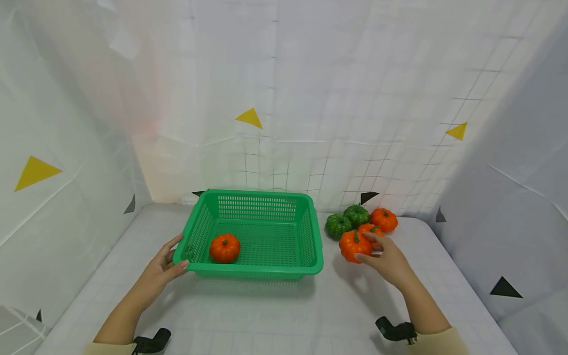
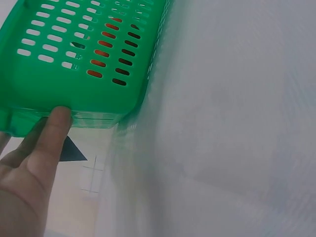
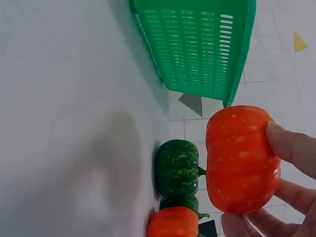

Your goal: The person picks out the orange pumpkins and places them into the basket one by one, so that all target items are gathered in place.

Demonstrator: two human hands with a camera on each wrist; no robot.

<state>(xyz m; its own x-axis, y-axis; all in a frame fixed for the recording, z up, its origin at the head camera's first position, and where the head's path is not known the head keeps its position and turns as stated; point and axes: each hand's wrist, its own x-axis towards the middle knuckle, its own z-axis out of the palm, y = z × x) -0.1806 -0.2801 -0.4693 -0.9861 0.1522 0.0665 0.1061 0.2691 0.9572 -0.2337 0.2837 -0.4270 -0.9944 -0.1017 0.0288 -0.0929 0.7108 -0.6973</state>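
Note:
My right hand (image 1: pixel 388 260) grips an orange toy pumpkin (image 3: pixel 242 160) with a green stem, thumb on one side and fingers on the other. In the right wrist view the pumpkin hangs off the table, and its shadow falls below. At the left stands a green plastic basket (image 1: pixel 257 269) with slotted walls. My left hand (image 1: pixel 160 266) holds its front left corner, thumb at the rim and fingers along the outer side. Inside the basket, toward the left, sits another orange pumpkin (image 1: pixel 224 248).
Right of the basket are two dark green pumpkins, one nearer (image 1: pixel 338 226) and one farther (image 1: pixel 357 215). Beside them lie two more orange pumpkins, one at the far right (image 1: pixel 384 220) and one partly hidden (image 1: pixel 370 228) behind the held one. White sheeting (image 1: pixel 310 98) walls the table.

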